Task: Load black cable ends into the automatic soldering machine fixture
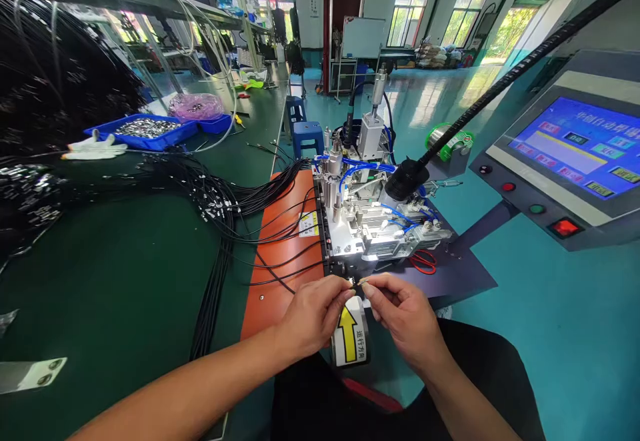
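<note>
My left hand (314,314) and my right hand (403,314) meet at the front edge of a small metal machine (367,218). Both pinch a tiny dark part (356,282) between thumb and fingertips, just above a white label with a yellow arrow (350,334). A thin black cable (280,280) runs from the left toward my left hand across an orange mat (280,254). Whether the cable joins the tiny part is too small to tell.
A bundle of black cables (220,201) fans over the green bench (125,281). A blue tray of metal parts (145,131) and white gloves (93,150) lie at the back left. A control panel with a blue screen (575,151) stands right. Red scissors (424,261) lie beside the machine.
</note>
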`<state>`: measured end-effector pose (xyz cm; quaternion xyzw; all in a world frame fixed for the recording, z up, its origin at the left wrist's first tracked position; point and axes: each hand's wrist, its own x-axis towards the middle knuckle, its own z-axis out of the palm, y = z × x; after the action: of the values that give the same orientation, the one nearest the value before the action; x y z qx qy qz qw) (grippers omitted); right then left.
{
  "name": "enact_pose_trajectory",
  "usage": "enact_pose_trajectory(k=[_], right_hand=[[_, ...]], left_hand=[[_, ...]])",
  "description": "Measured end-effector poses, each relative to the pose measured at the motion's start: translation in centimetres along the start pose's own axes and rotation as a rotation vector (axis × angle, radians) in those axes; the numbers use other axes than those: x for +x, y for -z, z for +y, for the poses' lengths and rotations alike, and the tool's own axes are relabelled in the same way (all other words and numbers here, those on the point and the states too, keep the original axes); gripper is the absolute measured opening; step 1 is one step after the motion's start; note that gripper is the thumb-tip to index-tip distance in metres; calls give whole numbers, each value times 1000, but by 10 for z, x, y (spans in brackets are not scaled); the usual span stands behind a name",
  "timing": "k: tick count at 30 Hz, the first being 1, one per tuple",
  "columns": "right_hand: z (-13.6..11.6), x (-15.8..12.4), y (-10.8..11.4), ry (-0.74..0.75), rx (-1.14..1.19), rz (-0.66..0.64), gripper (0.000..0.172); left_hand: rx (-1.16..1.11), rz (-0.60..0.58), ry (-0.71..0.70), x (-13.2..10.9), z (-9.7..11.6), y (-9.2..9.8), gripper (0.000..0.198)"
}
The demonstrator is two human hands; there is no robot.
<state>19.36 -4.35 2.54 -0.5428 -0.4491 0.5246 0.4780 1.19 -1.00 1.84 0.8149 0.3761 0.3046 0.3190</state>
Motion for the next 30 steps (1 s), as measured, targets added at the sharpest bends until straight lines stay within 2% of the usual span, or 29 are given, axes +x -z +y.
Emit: enact_pose_trajectory(k=[4, 13, 17, 20, 26, 30], right_hand=[[5, 0, -9, 12, 115, 31, 23], [15, 0, -34, 63, 344, 87, 14], [19, 0, -41, 111, 325, 126, 16], [16, -1, -32, 63, 256, 93, 18], [2, -1, 5, 3, 62, -113, 31], [-3, 3, 15, 21, -60, -114, 25]], left_hand=[[-10, -11, 30, 0, 0, 1, 25], [-7, -56, -8, 3, 0, 5, 24], [8, -101, -43, 3, -2, 5, 26], [52, -91, -23, 2, -2, 3, 25], [106, -83, -78, 1, -2, -1, 22], [103, -82, -72, 1, -2, 0, 22]])
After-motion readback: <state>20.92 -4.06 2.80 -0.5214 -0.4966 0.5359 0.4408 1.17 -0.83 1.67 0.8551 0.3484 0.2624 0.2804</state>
